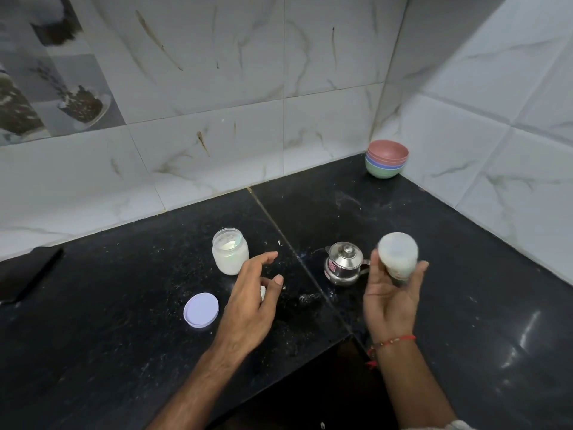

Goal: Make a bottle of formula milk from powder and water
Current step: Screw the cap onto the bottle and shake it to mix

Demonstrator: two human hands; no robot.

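1. While the right hand (391,293) is raised above the black counter (124,321), its fingers and thumb curl around a baby bottle (397,254), holding it tilted with its pale rounded end towards the camera; the contents look milky white.
2. Spread and relaxed, the left hand (251,302) hovers low over the counter with fingers apart, gripping nothing that can be seen; a small white object (263,292) shows just under its fingers, too hidden to identify.
3. An open glass jar of white powder (230,251) stands upright on the counter just beyond the left hand's fingertips.
4. Its lilac lid (201,310) lies flat on the counter, just left of the left hand and nearer the camera than the jar.
5. A small lidded steel pot with a spout (344,263) stands between the two hands, close beside the bottle.
6. A stack of coloured bowls (387,159) sits in the far corner against the tiled wall (217,103).
7. A dark flat object (28,274) lies at the counter's left edge.
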